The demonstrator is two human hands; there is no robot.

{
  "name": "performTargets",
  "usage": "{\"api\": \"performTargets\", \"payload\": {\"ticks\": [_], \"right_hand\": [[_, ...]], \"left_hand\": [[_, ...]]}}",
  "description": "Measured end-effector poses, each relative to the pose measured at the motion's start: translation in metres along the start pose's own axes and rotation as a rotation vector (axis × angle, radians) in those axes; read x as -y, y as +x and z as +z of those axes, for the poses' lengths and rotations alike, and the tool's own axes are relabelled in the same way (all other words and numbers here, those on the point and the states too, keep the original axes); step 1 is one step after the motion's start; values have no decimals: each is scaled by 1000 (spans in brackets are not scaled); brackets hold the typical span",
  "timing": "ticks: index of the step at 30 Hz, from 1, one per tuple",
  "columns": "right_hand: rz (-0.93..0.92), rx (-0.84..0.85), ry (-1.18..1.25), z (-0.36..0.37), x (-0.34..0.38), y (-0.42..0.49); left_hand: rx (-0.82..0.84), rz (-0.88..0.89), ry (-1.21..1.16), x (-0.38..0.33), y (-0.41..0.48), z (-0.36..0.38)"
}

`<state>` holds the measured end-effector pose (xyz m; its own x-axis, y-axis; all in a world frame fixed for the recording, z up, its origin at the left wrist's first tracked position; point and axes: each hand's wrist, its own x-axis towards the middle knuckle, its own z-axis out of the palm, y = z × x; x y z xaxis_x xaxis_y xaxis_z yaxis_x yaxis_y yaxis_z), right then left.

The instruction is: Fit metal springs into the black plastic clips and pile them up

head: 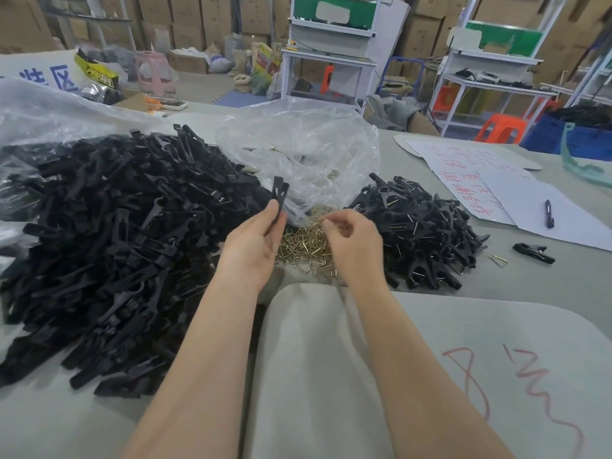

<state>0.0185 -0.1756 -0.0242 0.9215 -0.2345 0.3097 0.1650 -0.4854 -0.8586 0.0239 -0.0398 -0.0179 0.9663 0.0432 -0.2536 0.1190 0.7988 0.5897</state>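
Seen from the person's own head, two bare forearms reach forward over a grey worktop [546, 286]. The left hand [255, 240] is raised, palm turned inward, its thumb and fingers pinching the lower end of a black plastic clip piece [280, 197], which stands upright above the fingertips. The right hand [351, 246] is just beside it, fingers curled, with thumb and forefinger pinched together on one of the gold-coloured bent-wire metal springs [304, 243]; the exact spring is too small to make out. These springs lie in a loose heap on the worktop between and beneath the two hands, spilling from the mouth of a crumpled clear plastic bag [298, 154] behind them. To the left, a very large heap of unassembled black plastic clip halves [116, 243] covers much of the worktop. To the right of the hands sits a smaller pile of assembled black clips [420, 236], with glints of wire showing in them. Farther right, a single assembled black clip [533, 253] lies apart, with one loose wire spring [498, 260] near it. Beyond them are white paper sheets with red handwriting [470, 180], and a black pen [549, 213] rests on one sheet. Nearest the viewer lies a pale grey rounded board with red scrawl [430, 359].
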Motion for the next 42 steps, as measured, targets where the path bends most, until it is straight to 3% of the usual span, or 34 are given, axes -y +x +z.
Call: {"api": "performTargets", "payload": {"ticks": [5,8,13,20,25,30,35,39,42], "right_hand": [[293,29,467,-20,6,8],[387,66,637,-27,7,11],[330,38,431,-24,0,12],[193,54,337,-17,-1,9],[96,-31,-1,-13,-2,10],[-42,-87,-163,-15,0,13],[76,-62,117,-16,6,15],[239,-61,421,-22,13,17],[294,-24,430,-27,17,19]], "left_hand": [[91,164,469,9,-2,2],[100,247,592,12,-4,5],[49,227,570,11,-2,2],[44,198,560,13,-1,2],[62,230,706,16,0,0],[58,237,805,17,3,-2],[72,287,867,18,5,-4],[87,552,1162,21,4,-2],[143,686,1241,24,2,-2]]}}
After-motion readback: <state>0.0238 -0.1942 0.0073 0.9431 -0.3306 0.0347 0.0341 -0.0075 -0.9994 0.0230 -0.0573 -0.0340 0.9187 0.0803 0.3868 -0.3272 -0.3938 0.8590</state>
